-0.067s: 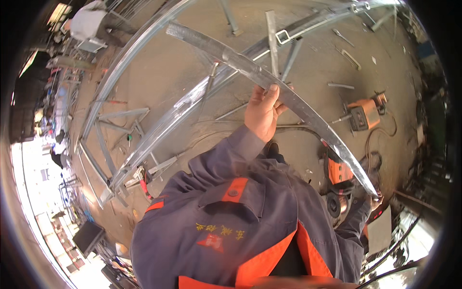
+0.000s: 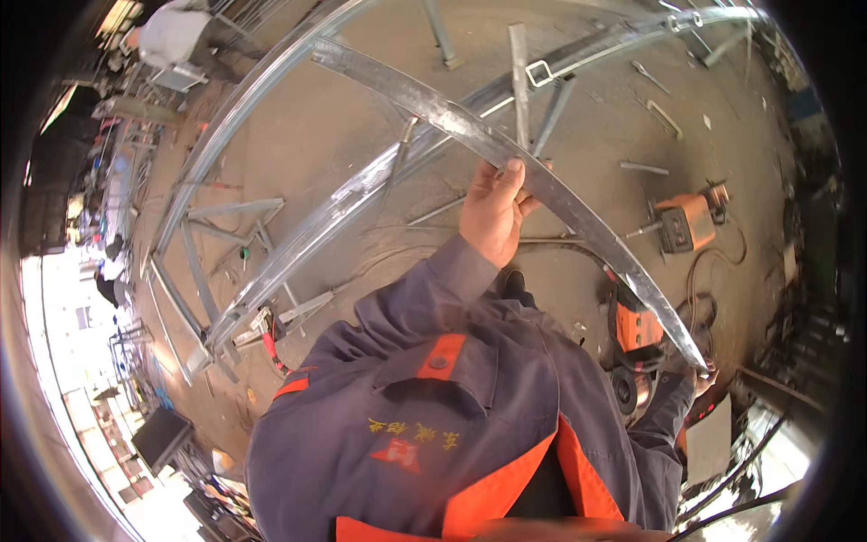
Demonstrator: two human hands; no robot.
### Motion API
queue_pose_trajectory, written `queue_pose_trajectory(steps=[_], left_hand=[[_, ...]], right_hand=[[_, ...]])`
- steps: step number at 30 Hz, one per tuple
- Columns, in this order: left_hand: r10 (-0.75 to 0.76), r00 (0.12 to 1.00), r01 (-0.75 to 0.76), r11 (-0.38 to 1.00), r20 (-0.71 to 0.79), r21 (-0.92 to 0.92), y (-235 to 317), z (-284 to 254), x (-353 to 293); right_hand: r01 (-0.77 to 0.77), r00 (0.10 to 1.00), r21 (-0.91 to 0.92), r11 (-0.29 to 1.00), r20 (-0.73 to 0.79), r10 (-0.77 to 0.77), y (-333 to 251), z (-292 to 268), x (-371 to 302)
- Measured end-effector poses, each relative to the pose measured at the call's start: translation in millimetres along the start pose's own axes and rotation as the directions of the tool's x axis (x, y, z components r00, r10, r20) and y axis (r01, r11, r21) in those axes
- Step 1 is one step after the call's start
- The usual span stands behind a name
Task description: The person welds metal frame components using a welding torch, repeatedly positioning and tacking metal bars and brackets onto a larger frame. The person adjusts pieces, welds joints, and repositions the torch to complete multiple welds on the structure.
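Observation:
A long flat metal bar (image 2: pixel 578 212) runs slantwise across the view, from the upper left down to the lower right. My left hand (image 2: pixel 493 215) grips it near its middle, with the thumb over the face and the other fingers partly behind. At the bar's lower right end is my right hand (image 2: pixel 707 377), closed around the tip and only partly visible. Beneath the bar, a long metal beam (image 2: pixel 334 212) crosses the floor. An upright-looking metal strip (image 2: pixel 519 81) and a small square tube end (image 2: pixel 539 74) lie by that beam, beyond my left hand.
Two orange machines, one farther off (image 2: pixel 688 224) and one closer (image 2: pixel 637 327), sit on the right, with a wire spool (image 2: pixel 630 388) nearby. A welded frame (image 2: pixel 194 262) lies left, near a red-handled tool (image 2: pixel 270 350). Another person (image 2: pixel 172 36) is at the far left.
The floor and the parts on it have shifted slightly in the view. Both hands keep their hold on the bar, which has barely moved.

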State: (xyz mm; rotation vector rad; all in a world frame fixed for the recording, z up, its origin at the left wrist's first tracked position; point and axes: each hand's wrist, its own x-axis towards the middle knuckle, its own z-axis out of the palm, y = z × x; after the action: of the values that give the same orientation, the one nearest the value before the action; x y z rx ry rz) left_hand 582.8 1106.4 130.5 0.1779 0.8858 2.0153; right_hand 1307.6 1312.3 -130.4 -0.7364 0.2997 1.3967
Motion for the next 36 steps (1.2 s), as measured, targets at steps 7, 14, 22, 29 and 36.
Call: queue_pose_trajectory(steps=[7,14,22,29,36], left_hand=[[0.168,0.986,-0.168,0.985,-0.006,-0.025,37.6,-20.1,-8.6],[0.232,0.959,-0.252,0.961,-0.159,-0.115,54.8,-35.4,-17.6],[0.241,0.948,-0.286,0.932,-0.207,-0.225,74.4,-44.0,-28.2],[0.304,0.952,-0.295,0.891,-0.032,-0.346,80.5,-45.5,-36.9],[0.396,0.909,-0.317,0.86,0.131,-0.4,80.0,-41.5,-40.1]], right_hand=[[-0.029,0.996,0.094,0.995,0.091,0.021,105.2,48.7,29.4],[-0.237,0.955,0.11,0.965,0.21,0.211,159.7,102.7,21.1],[-0.219,0.967,0.187,0.958,0.174,0.187,188.0,166.5,5.7],[-0.335,0.857,0.062,0.94,0.435,0.277,169.2,195.3,21.6],[-0.272,0.809,0.159,0.949,0.572,0.136,156.6,245.3,10.5]])
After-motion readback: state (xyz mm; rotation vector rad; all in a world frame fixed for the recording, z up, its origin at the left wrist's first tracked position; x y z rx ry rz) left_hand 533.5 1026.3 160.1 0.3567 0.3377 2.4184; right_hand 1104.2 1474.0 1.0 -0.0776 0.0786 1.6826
